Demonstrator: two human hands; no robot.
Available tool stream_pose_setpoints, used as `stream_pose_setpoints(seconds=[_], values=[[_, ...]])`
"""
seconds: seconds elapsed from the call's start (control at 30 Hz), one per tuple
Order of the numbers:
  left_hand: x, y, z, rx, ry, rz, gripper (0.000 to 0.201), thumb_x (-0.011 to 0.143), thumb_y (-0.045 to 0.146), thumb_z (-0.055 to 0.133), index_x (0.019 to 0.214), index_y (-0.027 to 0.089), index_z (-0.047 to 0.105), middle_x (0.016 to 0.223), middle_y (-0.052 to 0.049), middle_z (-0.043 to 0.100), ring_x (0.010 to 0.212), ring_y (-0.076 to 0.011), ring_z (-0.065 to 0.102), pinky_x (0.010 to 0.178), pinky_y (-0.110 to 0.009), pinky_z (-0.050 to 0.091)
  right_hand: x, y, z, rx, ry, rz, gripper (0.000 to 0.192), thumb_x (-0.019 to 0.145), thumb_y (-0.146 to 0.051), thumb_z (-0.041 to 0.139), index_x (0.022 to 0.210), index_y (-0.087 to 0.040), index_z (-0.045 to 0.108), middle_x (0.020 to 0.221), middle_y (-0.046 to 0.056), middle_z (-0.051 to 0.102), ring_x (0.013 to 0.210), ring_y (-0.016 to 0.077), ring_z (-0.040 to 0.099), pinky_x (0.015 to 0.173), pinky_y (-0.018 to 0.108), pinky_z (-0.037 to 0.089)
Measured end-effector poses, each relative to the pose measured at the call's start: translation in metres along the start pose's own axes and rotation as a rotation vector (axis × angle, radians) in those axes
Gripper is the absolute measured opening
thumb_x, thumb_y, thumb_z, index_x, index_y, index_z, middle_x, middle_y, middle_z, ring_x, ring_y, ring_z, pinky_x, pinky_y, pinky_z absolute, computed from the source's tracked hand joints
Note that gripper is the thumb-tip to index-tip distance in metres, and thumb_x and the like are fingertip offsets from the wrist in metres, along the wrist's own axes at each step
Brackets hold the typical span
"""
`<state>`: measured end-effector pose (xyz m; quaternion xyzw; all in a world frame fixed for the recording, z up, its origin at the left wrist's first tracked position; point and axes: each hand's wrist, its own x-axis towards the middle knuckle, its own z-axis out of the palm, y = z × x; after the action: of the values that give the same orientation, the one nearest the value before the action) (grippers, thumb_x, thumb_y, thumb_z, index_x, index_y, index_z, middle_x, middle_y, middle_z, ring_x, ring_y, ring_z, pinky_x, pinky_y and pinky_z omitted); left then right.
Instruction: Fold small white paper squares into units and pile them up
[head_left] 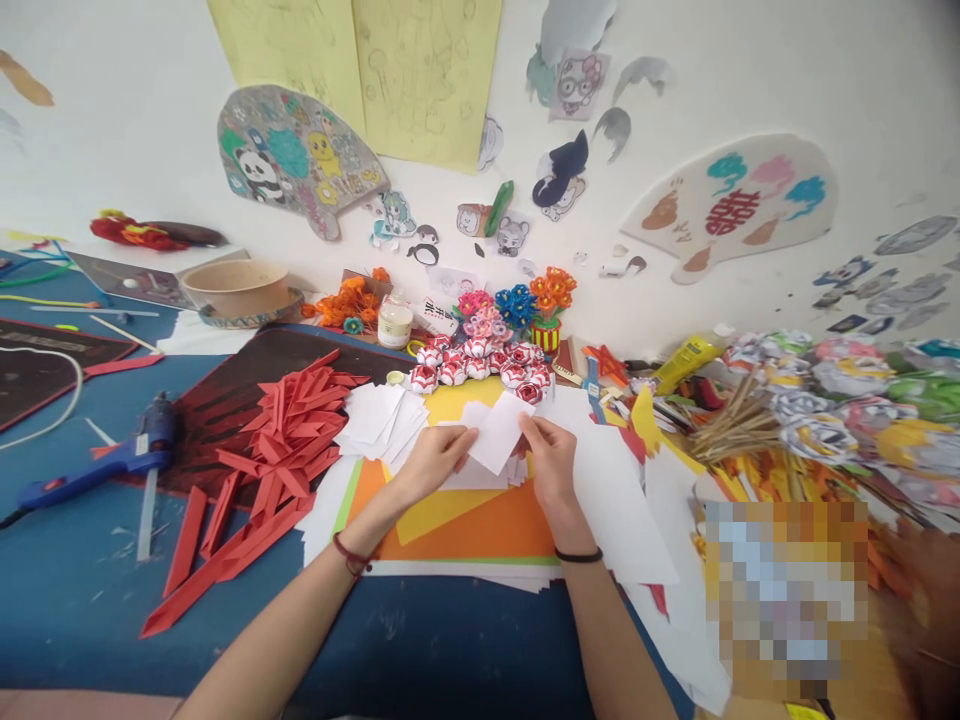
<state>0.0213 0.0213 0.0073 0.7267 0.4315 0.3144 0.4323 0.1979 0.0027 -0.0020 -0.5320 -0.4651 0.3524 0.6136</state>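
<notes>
Between my two hands is a small white paper sheet [496, 437], tilted with one corner pointing down. My left hand [441, 458] pinches white paper at its left side, thumb on top. The right edge of the sheet is in the closed fingers of my right hand [549, 455]. Below lie orange paper [465, 525] and yellow paper [435, 517], with more white pieces partly hidden under my hands. A fanned stack of white paper squares [381, 420] lies beyond my left forearm. Just behind the hands sit several red-and-white paper flowers [480, 360].
Folded red paper strips [289, 430] are heaped on the left, beside a blue glue gun [105, 465]. Large white sheets [622, 500] lie right of my hands. Thin sticks [724, 420] and paper flowers [832, 385] crowd the far right, where another person's hand [926, 590] shows.
</notes>
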Motion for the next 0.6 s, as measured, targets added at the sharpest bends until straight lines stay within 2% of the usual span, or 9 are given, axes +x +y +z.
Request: stream_pose_setpoints(seconds=[0.13, 0.27, 0.37, 0.5, 0.6], values=[[0.0011, -0.0004, -0.0047, -0.201, 0.032, 0.028, 0.034, 0.087, 0.042, 0.043, 0.071, 0.014, 0.055, 0.063, 0.002, 0.052, 0.057, -0.0091, 0.045, 0.053, -0.020, 0.033, -0.0025, -0.0012, 0.0022, -0.010, -0.100, -0.003, 0.037, 0.081, -0.039, 0.059, 0.053, -0.015, 0.056, 0.047, -0.002, 0.053, 0.045, 0.0106, 0.045, 0.046, 0.023, 0.034], [0.0018, -0.0037, -0.0034, -0.313, 0.024, 0.006, 0.030, 0.086, 0.043, 0.046, 0.082, 0.014, 0.055, 0.070, 0.000, 0.057, 0.061, -0.0099, 0.050, 0.053, -0.020, 0.036, -0.0057, -0.0012, 0.0063, -0.041, -0.256, 0.032, 0.037, 0.080, -0.041, 0.060, 0.054, -0.015, 0.058, 0.048, -0.001, 0.054, 0.047, 0.0109, 0.048, 0.047, 0.022, 0.035], [0.0022, -0.0058, -0.0036, -0.214, 0.068, 0.012, 0.030, 0.086, 0.042, 0.047, 0.077, 0.014, 0.054, 0.066, 0.001, 0.054, 0.059, -0.0100, 0.048, 0.053, -0.020, 0.035, -0.0038, 0.0007, 0.0060, -0.042, -0.329, 0.078, 0.034, 0.078, -0.042, 0.061, 0.059, -0.015, 0.062, 0.049, -0.001, 0.057, 0.047, 0.0112, 0.050, 0.048, 0.022, 0.038], [0.0007, -0.0035, -0.0022, -0.043, 0.024, 0.071, 0.030, 0.087, 0.037, 0.043, 0.070, 0.015, 0.054, 0.063, 0.002, 0.051, 0.058, -0.0100, 0.044, 0.053, -0.021, 0.033, -0.0006, 0.0039, 0.0050, -0.023, -0.295, 0.108, 0.029, 0.074, -0.043, 0.065, 0.083, -0.016, 0.068, 0.068, 0.002, 0.066, 0.054, 0.0129, 0.056, 0.048, 0.022, 0.041], [-0.0014, -0.0008, 0.0030, 0.014, -0.024, 0.112, 0.031, 0.088, 0.034, 0.040, 0.069, 0.015, 0.054, 0.062, 0.002, 0.051, 0.058, -0.0103, 0.043, 0.053, -0.022, 0.032, -0.0026, 0.0051, 0.0063, -0.069, -0.312, 0.074, 0.028, 0.073, -0.043, 0.066, 0.079, -0.015, 0.068, 0.073, 0.003, 0.067, 0.061, 0.0148, 0.058, 0.053, 0.023, 0.043]])
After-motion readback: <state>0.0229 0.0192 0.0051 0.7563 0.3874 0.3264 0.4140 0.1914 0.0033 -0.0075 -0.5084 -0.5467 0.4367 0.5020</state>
